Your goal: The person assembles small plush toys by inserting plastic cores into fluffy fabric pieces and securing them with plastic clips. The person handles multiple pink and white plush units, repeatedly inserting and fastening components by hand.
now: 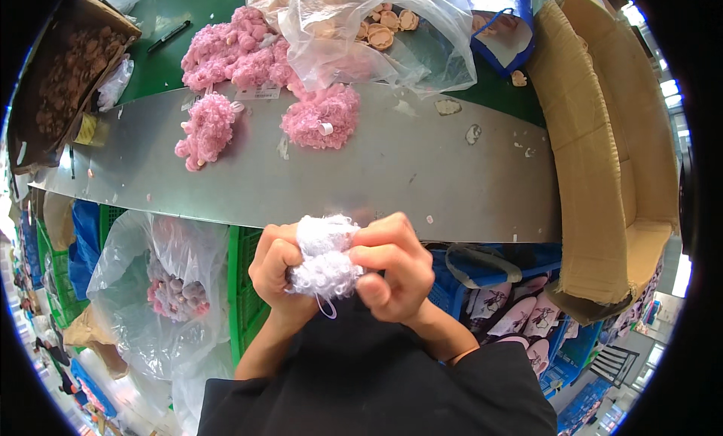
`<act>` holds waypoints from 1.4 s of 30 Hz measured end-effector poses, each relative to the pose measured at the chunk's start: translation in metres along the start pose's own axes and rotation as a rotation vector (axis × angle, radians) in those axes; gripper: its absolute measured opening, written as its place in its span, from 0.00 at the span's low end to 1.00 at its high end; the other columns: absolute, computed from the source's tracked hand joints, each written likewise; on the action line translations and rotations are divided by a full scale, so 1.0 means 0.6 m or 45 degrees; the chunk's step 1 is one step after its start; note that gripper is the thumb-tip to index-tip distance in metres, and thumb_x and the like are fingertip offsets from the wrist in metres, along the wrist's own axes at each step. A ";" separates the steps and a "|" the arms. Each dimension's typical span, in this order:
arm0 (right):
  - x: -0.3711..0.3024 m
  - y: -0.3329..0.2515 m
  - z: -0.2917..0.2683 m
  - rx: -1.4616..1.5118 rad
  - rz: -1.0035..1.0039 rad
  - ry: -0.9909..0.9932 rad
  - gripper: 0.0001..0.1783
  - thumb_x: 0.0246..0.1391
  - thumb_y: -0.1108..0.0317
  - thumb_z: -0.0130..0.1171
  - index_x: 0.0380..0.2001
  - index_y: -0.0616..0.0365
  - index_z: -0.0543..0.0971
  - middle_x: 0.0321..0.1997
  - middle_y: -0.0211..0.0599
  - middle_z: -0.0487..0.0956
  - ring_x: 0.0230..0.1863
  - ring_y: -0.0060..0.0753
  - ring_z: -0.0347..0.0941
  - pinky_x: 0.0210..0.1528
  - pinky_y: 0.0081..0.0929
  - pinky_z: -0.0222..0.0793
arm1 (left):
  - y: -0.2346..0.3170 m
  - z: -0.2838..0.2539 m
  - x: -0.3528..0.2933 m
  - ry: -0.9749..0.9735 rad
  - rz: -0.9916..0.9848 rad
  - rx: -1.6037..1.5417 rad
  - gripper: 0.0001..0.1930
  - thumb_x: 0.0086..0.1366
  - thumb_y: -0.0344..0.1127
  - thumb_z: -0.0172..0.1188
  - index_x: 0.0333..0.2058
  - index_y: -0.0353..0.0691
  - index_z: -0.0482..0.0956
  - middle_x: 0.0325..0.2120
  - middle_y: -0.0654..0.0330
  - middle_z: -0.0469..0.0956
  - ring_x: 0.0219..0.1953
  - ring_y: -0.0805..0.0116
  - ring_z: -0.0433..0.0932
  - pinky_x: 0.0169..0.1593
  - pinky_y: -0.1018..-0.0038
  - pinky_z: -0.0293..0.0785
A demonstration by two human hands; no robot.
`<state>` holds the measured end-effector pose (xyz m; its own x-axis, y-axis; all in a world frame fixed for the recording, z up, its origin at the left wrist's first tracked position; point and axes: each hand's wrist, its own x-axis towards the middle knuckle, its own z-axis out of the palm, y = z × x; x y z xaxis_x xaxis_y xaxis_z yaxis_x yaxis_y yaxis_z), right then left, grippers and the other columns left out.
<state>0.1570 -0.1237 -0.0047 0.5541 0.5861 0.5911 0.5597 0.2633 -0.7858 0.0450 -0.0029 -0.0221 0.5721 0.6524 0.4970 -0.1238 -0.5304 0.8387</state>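
Observation:
Between my two hands, just off the near edge of the metal table, is a small white curly plush piece [325, 264] with a thin loop hanging from its lower end. My left hand [276, 264] has its fingers curled round the left side of it. My right hand [395, 266] pinches its right side between thumb and fingers. Farther back on the table lie a pink curly plush toy [207, 131] and another pink plush piece [324, 117] with a small white tag. Behind them is a heap of pink plush [233, 50].
A clear plastic bag [429, 48] covers round peach-coloured parts [382, 33]. Cardboard boxes stand at the right [591, 157] and far left [113, 18]. Below the metal table [452, 172] are a plastic bag of plush [128, 308], a green crate [245, 300] and a blue crate [448, 282] with pink slippers [516, 315].

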 end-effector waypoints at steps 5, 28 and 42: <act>0.015 0.009 0.013 0.541 0.506 0.132 0.23 0.54 0.68 0.70 0.51 0.62 0.77 0.48 0.38 0.78 0.48 0.32 0.74 0.52 0.28 0.71 | -0.017 -0.001 0.022 -0.074 0.130 -0.132 0.18 0.51 0.30 0.78 0.28 0.40 0.72 0.32 0.56 0.83 0.39 0.59 0.85 0.48 0.65 0.80; -0.005 0.005 0.019 -0.520 0.009 -0.323 0.18 0.38 0.63 0.77 0.25 0.58 0.77 0.24 0.36 0.78 0.22 0.39 0.75 0.25 0.33 0.71 | 0.043 -0.013 0.015 -0.250 -0.615 -0.347 0.10 0.67 0.31 0.55 0.43 0.33 0.80 0.33 0.59 0.76 0.33 0.74 0.72 0.39 0.78 0.67; 0.009 0.030 -0.061 -0.098 0.099 -0.594 0.21 0.50 0.53 0.74 0.25 0.57 0.76 0.22 0.40 0.76 0.24 0.46 0.76 0.26 0.38 0.71 | 0.026 -0.032 0.014 -0.669 -0.590 -0.611 0.33 0.64 0.43 0.70 0.62 0.29 0.73 0.48 0.54 0.80 0.48 0.68 0.79 0.54 0.73 0.72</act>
<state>0.1925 -0.1439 -0.0093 0.2703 0.8880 0.3719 0.5813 0.1574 -0.7983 0.0321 0.0048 -0.0003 0.9374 0.3482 0.0111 -0.0463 0.0930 0.9946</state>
